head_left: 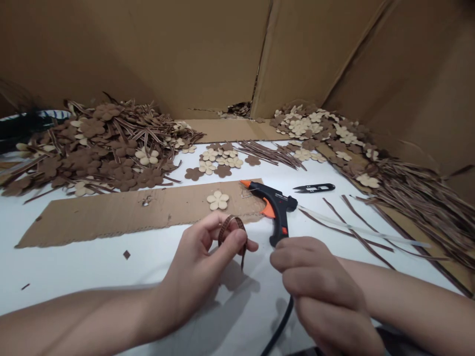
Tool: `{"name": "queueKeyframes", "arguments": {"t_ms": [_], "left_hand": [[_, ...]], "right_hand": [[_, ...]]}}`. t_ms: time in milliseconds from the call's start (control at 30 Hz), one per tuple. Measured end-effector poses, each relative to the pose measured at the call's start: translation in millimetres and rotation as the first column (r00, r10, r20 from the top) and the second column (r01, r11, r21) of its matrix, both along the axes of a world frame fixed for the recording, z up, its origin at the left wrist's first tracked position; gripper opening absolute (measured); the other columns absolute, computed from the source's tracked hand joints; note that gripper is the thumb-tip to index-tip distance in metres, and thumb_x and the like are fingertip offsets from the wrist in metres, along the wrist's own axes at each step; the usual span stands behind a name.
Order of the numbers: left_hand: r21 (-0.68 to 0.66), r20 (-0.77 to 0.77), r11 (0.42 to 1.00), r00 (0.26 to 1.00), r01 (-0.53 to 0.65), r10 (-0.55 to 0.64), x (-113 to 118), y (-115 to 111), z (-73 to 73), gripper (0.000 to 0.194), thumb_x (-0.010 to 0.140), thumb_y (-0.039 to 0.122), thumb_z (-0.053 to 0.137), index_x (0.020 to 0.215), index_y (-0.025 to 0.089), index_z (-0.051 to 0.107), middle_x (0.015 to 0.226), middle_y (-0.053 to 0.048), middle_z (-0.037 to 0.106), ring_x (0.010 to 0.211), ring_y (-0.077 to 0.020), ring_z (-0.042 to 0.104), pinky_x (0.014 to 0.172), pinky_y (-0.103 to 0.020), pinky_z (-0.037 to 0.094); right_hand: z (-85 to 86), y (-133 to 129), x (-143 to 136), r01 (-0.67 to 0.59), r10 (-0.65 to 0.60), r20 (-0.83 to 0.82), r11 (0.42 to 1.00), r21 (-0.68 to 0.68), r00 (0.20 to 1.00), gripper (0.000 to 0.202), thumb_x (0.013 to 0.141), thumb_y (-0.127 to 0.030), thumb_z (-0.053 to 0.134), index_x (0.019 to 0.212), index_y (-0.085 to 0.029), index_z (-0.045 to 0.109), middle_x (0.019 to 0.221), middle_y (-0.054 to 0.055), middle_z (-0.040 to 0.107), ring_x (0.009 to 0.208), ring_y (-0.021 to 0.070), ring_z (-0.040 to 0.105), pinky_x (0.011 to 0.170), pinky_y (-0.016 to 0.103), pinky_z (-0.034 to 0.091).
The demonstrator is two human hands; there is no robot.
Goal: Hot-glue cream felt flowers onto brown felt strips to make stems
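My left hand (208, 257) pinches a brown ribbon (241, 225) bent into a loop, one end hanging below the thumb. To its right, my right hand (319, 282) is closed near the handle of a black and orange glue gun (276, 205); whatever its fingers may hold is hidden. The glue gun lies on its side, with its orange nozzle over the end of a cardboard strip (111, 211). A cream felt flower (217, 200) rests on that strip, just beyond my left hand.
Piles of brown and cream flowers with ribbons stand at left (122, 158) and back right (304, 123). Black thread snips (315, 188) and loose ribbon strips (352, 225) lie right of the glue gun. Cardboard walls (166, 54) enclose the white table (148, 272). A cable runs toward the front edge.
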State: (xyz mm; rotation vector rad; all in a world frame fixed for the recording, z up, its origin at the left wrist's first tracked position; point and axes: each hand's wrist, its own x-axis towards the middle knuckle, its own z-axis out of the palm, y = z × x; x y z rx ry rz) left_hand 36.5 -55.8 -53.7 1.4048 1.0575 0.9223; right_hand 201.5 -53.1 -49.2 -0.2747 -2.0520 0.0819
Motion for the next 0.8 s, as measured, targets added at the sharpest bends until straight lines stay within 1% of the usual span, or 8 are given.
{"name": "queueKeyframes", "arguments": {"t_ms": [133, 200, 267, 333, 500, 567, 667, 800], "left_hand": [[-0.008, 0.010, 1.000, 1.000, -0.007, 0.007, 0, -1, -0.8, 0.018, 0.085, 0.032, 0.052, 0.073, 0.019, 0.053, 0.071, 0.000, 0.067, 0.069, -0.0125, 0.063, 0.063, -0.022, 0.045], [-0.001, 0.005, 1.000, 1.000, -0.006, 0.006, -1, -1, -1.2, 0.018, 0.085, 0.032, 0.052, 0.073, 0.019, 0.054, 0.070, 0.001, 0.067, 0.068, -0.0119, 0.063, 0.064, -0.022, 0.045], [0.005, -0.003, 1.000, 1.000, 0.005, -0.005, -1, 0, -1.4, 0.017, 0.085, 0.032, 0.052, 0.074, 0.019, 0.054, 0.071, 0.002, 0.066, 0.069, -0.0120, 0.063, 0.065, -0.022, 0.045], [0.003, -0.003, 1.000, 1.000, 0.019, -0.019, -1, 0, -1.4, 0.017, 0.086, 0.033, 0.051, 0.076, 0.019, 0.054, 0.071, 0.001, 0.066, 0.071, -0.0126, 0.064, 0.066, -0.023, 0.045], [-0.015, -0.012, 1.000, 1.000, 0.020, -0.020, 0, 1, -0.4, 0.019, 0.085, 0.033, 0.051, 0.074, 0.019, 0.053, 0.069, 0.001, 0.067, 0.069, -0.0124, 0.064, 0.062, -0.022, 0.044], [-0.038, 0.009, 0.999, 1.000, 0.016, -0.016, 0, 1, 0.6, 0.019, 0.085, 0.033, 0.052, 0.072, 0.018, 0.053, 0.066, 0.002, 0.065, 0.068, -0.0125, 0.064, 0.060, -0.021, 0.044], [-0.077, 0.056, 0.997, 0.998, 0.021, -0.017, 0, 1, 2.0, 0.020, 0.084, 0.032, 0.054, 0.072, 0.018, 0.052, 0.065, 0.003, 0.064, 0.068, -0.0122, 0.065, 0.061, -0.020, 0.045], [-0.061, 0.059, 0.997, 0.998, 0.035, -0.031, 0, 1, 2.1, 0.017, 0.085, 0.032, 0.053, 0.074, 0.019, 0.054, 0.066, 0.003, 0.066, 0.066, -0.0101, 0.062, 0.060, -0.019, 0.044]], "right_hand": [[6.3, 6, 9, 0.039, -0.035, 0.116, 0.999, -0.036, 0.993, 0.043, 0.094, -0.036, 0.028, 0.054, -0.023, 0.038, 0.043, -0.001, 0.044, 0.044, 0.0120, 0.047, 0.041, 0.025, 0.042], [7.3, 9, 10, 0.139, -0.120, 0.129, 0.978, -0.153, 0.984, 0.030, 0.091, -0.033, 0.041, 0.063, -0.023, 0.045, 0.052, 0.000, 0.053, 0.050, 0.0127, 0.053, 0.047, 0.025, 0.046], [6.0, 10, 7, 0.240, -0.229, 0.071, 0.918, -0.316, 0.971, 0.011, 0.087, -0.020, 0.050, 0.076, -0.023, 0.050, 0.066, 0.002, 0.061, 0.060, 0.0126, 0.058, 0.053, 0.024, 0.047], [3.7, 10, 4, 0.284, -0.307, 0.030, 0.836, -0.469, 0.951, 0.012, 0.084, -0.010, 0.050, 0.084, -0.022, 0.052, 0.070, 0.000, 0.061, 0.059, 0.0103, 0.057, 0.053, 0.022, 0.045], [2.1, 11, 3, 0.240, -0.308, 0.032, 0.668, -0.705, 0.951, 0.022, 0.091, -0.016, 0.034, 0.072, -0.021, 0.044, 0.055, -0.006, 0.043, 0.043, 0.0071, 0.038, 0.044, 0.021, 0.034], [3.1, 12, 5, 0.228, -0.298, 0.030, 0.656, -0.720, 0.954, 0.027, 0.092, -0.018, 0.032, 0.066, -0.021, 0.040, 0.053, -0.006, 0.039, 0.043, 0.0072, 0.036, 0.043, 0.021, 0.032], [4.1, 13, 5, 0.246, -0.278, 0.068, 0.681, -0.690, 0.958, 0.036, 0.091, -0.020, 0.037, 0.056, -0.020, 0.036, 0.048, -0.007, 0.034, 0.041, 0.0064, 0.033, 0.041, 0.022, 0.028], [2.6, 13, 4, 0.215, -0.214, 0.093, 0.665, -0.715, 0.972, 0.022, 0.091, -0.019, 0.038, 0.070, -0.018, 0.046, 0.062, -0.003, 0.050, 0.050, 0.0066, 0.045, 0.049, 0.020, 0.037]]}}
